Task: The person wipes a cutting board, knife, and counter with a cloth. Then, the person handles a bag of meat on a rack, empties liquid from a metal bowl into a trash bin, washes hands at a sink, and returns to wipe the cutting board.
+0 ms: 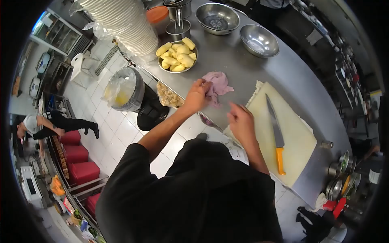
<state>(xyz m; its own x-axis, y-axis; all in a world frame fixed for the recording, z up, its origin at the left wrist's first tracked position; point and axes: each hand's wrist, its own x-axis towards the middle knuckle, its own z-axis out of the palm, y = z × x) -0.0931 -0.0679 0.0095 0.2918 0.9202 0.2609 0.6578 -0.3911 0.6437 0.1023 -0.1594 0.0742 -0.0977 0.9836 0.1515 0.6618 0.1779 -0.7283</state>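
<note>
Counter (243,75): steel, one, and we found all the work laid out along it. Stack (121,24) of white tubs: one, tall, wrapped in film, at the far left edge. Bin (139,91): one, lined, on the floor beside the counter. Board (298,137): one, pale, over a cloth edging; we noted no cut pieces upon it. Knife (275,125): one, orange handle, flat on the board, out of either hand; by our reckoning, any cutting there was unbegun. Wide bowl (217,18) and lesser bowl (259,40): steel, side by side at the far edge; we saw no potatoes in either. Full bowl (196,58): one, steel, near the stack, heaped. Cloth (219,82): one, pink, crumpled on the counter between full bowl and board. Left hand (196,95): fingers closed on the cloth's near side; we judged wiping or tidying part done, the cloth not being put by. Right hand (242,121): fingers loosely curled, part open, nothing seen in them, near the board. Potatoes (185,60): several, yellow, in the full bowl; we judged the peeling of these done, and they looked whole.
</note>
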